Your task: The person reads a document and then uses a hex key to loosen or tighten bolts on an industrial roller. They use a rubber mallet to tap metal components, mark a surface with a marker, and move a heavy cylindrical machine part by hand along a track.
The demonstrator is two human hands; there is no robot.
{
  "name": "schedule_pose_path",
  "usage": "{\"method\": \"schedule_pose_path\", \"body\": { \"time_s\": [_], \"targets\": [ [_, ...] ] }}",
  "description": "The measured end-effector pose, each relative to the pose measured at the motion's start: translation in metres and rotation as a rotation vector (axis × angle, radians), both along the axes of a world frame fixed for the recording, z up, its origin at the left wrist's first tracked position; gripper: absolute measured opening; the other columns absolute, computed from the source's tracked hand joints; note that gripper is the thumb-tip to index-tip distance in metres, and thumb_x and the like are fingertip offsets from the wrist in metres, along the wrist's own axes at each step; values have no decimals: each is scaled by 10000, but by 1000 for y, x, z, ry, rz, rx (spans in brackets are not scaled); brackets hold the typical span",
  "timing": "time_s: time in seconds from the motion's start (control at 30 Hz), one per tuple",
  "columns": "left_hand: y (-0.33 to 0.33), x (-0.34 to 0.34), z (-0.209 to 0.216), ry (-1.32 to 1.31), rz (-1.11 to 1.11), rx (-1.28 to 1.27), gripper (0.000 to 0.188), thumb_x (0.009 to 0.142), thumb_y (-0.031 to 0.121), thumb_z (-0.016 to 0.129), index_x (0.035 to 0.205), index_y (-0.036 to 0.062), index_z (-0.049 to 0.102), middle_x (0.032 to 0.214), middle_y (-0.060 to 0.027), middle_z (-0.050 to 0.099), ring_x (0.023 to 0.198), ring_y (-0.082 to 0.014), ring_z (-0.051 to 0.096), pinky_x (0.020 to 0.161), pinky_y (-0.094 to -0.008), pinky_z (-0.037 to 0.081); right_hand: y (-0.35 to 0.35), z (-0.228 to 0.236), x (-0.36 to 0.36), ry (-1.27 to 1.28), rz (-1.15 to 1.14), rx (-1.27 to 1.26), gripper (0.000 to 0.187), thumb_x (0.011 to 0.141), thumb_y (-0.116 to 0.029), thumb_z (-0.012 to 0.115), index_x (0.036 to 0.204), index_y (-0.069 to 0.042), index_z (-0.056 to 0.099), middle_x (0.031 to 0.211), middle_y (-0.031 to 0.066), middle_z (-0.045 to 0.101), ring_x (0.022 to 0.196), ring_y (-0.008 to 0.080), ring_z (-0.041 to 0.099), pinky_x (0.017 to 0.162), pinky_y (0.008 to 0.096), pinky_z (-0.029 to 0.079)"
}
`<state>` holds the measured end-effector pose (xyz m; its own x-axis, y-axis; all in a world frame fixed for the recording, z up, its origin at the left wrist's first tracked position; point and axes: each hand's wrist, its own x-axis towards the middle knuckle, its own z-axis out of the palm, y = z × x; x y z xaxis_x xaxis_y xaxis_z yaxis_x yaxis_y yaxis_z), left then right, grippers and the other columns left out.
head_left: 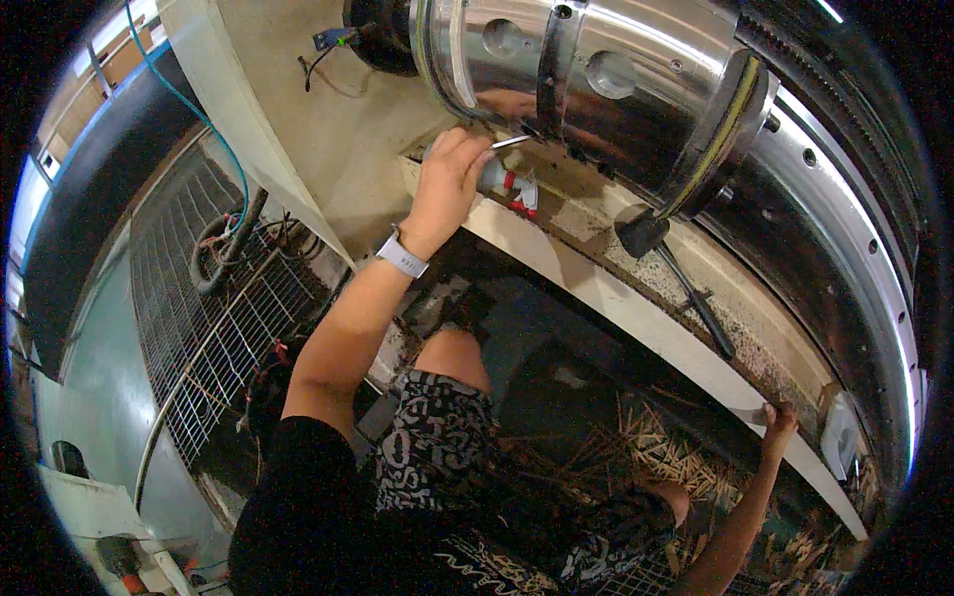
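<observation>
My left hand (455,181), with a pale band on its wrist, is raised by the underside of a large shiny metal cylinder (636,74). Its fingers are closed on a thin pale metal tool (511,143) whose tip points right, beneath the cylinder; the exact kind is not clear. Just below the fingertips lies a white-and-red nozzled container (523,193) in the beige trough (586,221). Far to the right, my right hand (782,419) is wrapped over the trough's long cream front edge (686,370).
A black long-handled tool with a broad head (642,236) leans in the trough. Wire mesh (214,328) and a dark looped hose (211,273) are at left. A blue-green cable (189,99) hangs there. Thin wooden sticks (686,462) litter the space below.
</observation>
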<state>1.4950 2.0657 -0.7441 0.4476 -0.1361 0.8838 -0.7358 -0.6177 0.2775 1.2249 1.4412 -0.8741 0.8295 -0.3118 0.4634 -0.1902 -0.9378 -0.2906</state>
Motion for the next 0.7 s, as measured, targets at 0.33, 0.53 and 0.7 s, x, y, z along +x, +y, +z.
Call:
{"method": "schedule_pose_path", "body": {
  "time_s": [0.33, 0.53, 0.7],
  "targets": [
    [1, 5, 13, -98, 86, 173, 115, 739, 10, 554, 853, 6, 566, 786, -145, 500, 783, -337, 487, 687, -413, 404, -22, -19, 2, -52, -38, -185, 440, 830, -424, 575, 759, 7, 520, 690, 134, 492, 671, 293, 477, 611, 413, 373],
    [-7, 0, 10, -132, 111, 229, 138, 721, 21, 550, 859, 16, 558, 769, -138, 496, 785, -329, 492, 687, -404, 385, -37, -31, 5, -135, -20, -249, 428, 837, -413, 572, 817, 14, 564, 688, 130, 532, 647, 264, 524, 571, 392, 410],
    [-12, -1, 2, 39, 125, 248, 102, 799, 80, 549, 889, 33, 550, 767, -133, 509, 796, -332, 507, 680, -408, 393, -34, -23, 3, 73, -55, -16, 343, 814, -336, 610, 951, -22, 591, 872, 122, 607, 793, 272, 562, 721, 406, 405]
  ]
}}
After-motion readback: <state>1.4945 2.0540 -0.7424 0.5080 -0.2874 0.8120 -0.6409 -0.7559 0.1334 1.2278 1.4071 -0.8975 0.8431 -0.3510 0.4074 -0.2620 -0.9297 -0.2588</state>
